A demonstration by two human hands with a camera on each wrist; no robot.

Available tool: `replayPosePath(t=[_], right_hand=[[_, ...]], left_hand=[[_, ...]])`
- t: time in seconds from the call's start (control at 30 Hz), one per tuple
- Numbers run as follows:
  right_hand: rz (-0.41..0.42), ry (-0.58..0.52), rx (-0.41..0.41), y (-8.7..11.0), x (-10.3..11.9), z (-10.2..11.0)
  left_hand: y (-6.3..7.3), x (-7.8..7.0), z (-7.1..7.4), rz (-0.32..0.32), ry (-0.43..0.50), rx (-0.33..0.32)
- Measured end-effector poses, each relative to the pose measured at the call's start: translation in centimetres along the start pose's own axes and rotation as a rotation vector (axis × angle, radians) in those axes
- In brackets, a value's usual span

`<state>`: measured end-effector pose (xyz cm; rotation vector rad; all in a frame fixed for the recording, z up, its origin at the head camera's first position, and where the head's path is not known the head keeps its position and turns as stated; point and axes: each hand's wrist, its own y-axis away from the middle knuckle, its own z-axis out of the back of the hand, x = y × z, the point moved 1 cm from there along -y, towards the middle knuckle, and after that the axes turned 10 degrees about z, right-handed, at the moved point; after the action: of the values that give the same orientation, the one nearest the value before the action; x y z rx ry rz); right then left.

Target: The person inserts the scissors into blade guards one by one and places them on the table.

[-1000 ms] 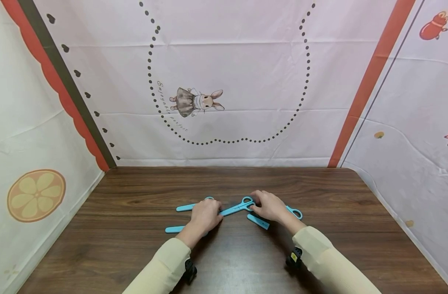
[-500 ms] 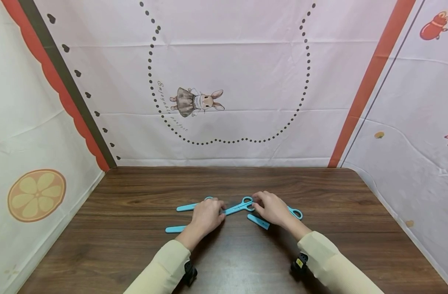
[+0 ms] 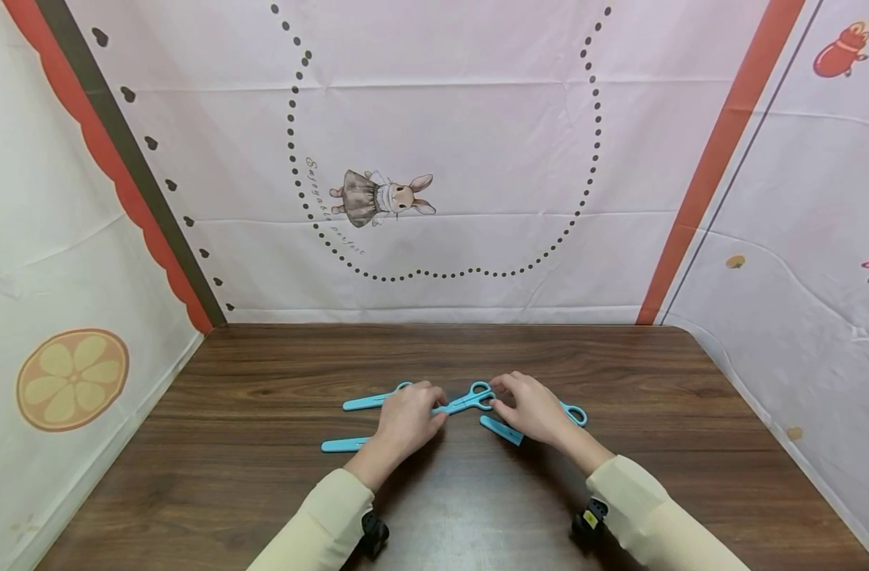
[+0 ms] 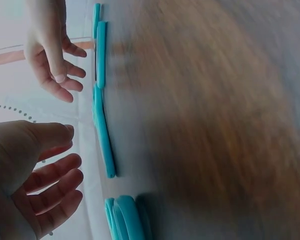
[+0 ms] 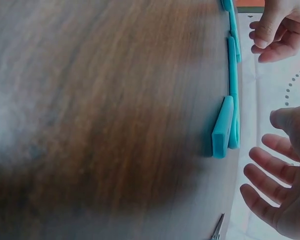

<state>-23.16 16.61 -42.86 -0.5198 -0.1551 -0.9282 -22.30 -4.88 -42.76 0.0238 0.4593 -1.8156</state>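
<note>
A pair of light blue scissors lies flat in the middle of the table, its handle loops to the right. My left hand hovers over its blade end, covering the tip in the head view; the left wrist view shows those fingers loosely bent and holding nothing. By the handle loops hangs my right hand, its fingers spread, relaxed and apart from the scissors. A loose blue blade cover lies just below the loops. Partly behind the right hand are other blue scissors with a bare metal blade.
To the left lie two more blue pieces, upper scissors and a lower covered blade, both partly hidden by the left hand. The brown wooden table meets a printed cloth at its back edge.
My left hand has shifted a little to the right along the middle scissors. My right hand has drawn slightly right, away from the loops. The scissors and the cover stay put.
</note>
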Motion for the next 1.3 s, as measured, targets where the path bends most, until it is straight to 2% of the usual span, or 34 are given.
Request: replayPosePath(t=[0.53,0.77,1.07,1.3], right_hand=[[0.037,0.046,-0.112,1.4,-0.4,1.2],[0.010,0.062,-0.100,2.2,-1.1,2.0],[-0.020,0.062,-0.131,2.9,-1.9,2.9],[-0.049,0.087,-0.133,3.6,-2.6,3.1]], left_hand=[[-0.3,-2.2,0.5,-0.010,0.115,0.066],[-0.3,-2.8,0.4,-0.050,0.147,0.106],[-0.6,-3.5,-0.2,-0.034,0.137,0.191],[-0.7,-3.9,-0.5,-0.027,0.126,0.228]])
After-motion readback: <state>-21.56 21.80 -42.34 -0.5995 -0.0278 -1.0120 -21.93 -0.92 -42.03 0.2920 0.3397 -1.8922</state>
